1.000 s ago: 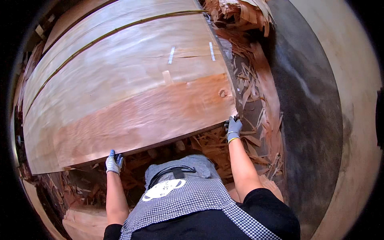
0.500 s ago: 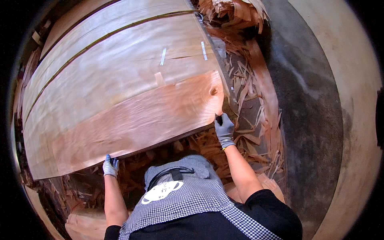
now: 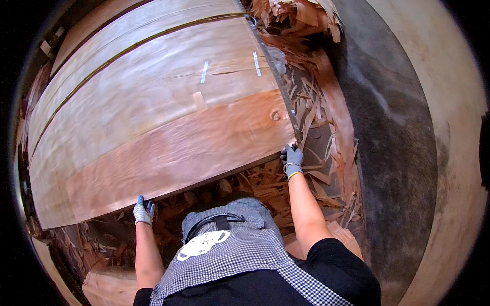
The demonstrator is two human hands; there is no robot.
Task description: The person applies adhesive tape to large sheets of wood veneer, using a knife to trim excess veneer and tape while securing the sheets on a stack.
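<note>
A long reddish wood veneer strip with a knot hole near its right end lies along the near edge of a broad, paler veneer sheet. My right hand, in a grey glove with dark fingertips, pinches the strip's near right corner. At the near edge, further left, my gloved left hand touches the strip with its fingertips, thumb held apart. The underside of that edge is hidden, so anything below the left fingers does not show.
Torn veneer scraps litter the floor right of the stack and under its near edge. A bundle of veneer pieces sits at the far right. A dark cord-like line crosses the sheets. White tape pieces mark the pale sheet.
The strip's right end, curled up before, now lies flatter and reaches the stack's right corner. My right hand has moved slightly right with it; the left hand has shifted slightly right.
</note>
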